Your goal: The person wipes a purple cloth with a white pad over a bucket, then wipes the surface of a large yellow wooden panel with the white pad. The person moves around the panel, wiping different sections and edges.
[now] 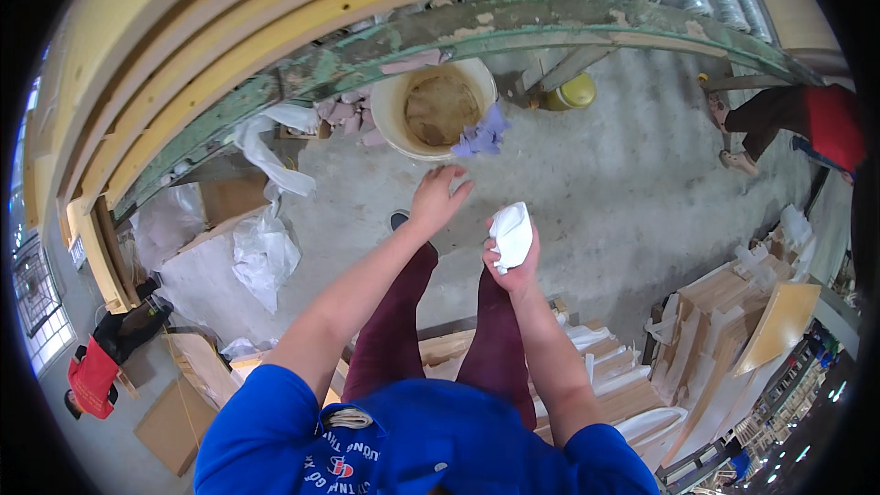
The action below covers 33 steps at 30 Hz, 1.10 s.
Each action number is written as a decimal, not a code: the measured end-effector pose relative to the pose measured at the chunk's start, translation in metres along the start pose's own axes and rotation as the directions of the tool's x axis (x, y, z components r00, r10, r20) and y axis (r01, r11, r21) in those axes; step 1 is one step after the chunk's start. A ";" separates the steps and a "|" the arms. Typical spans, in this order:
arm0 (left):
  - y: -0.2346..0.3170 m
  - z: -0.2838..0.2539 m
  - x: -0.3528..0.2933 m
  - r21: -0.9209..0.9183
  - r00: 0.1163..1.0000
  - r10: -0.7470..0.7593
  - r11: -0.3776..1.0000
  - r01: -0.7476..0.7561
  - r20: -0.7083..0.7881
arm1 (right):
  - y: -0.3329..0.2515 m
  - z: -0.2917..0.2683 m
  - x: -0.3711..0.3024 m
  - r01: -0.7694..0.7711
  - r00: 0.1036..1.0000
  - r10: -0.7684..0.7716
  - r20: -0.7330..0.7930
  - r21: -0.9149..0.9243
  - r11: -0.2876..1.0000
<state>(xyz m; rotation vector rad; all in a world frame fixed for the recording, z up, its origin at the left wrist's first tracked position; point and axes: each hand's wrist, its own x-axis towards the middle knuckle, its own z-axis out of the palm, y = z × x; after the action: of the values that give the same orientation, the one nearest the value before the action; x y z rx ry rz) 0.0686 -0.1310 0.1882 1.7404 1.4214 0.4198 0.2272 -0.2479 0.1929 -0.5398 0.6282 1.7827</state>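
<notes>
My right hand (519, 268) grips a crumpled white piece (512, 227) that looks like a cloth; its exact kind is unclear. My left hand (438, 199) hangs in the air to the left with its fingers apart and nothing in them. Just beyond it stands a round whitish tub (387, 119) with a brownish bottom. A purple, rag-like piece (483, 132) lies over the tub's near right rim, apart from both hands.
Long yellow wooden pieces (302, 0) lie across a green beam (550, 23) ahead. A yellow-green pot (577, 92) stands beyond the tub. Stacked wooden boards (706, 330) are at right, plastic sheeting (264, 257) at left. Two other people in red (92, 376) are nearby.
</notes>
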 end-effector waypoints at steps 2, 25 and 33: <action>-0.016 0.030 0.034 0.114 0.997 0.039 0.993 -0.032 -0.060 | -0.025 -0.016 0.021 0.011 1.000 -0.011 0.015 -0.024 1.000; -0.108 0.102 0.128 -0.378 0.817 0.510 0.724 -0.577 -0.270 | -0.087 -0.068 0.211 0.324 0.930 -0.360 0.065 -0.606 0.727; -0.130 -0.015 0.121 -0.017 0.437 0.435 0.693 -0.720 -0.787 | -0.081 -0.060 0.263 0.140 0.846 0.090 0.526 -0.381 0.914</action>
<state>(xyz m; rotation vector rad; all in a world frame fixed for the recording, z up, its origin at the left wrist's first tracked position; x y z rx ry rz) 0.0112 -0.0118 0.0695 1.7780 1.0254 1.8651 0.2342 -0.0794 -0.0330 -0.2910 -0.1503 1.9330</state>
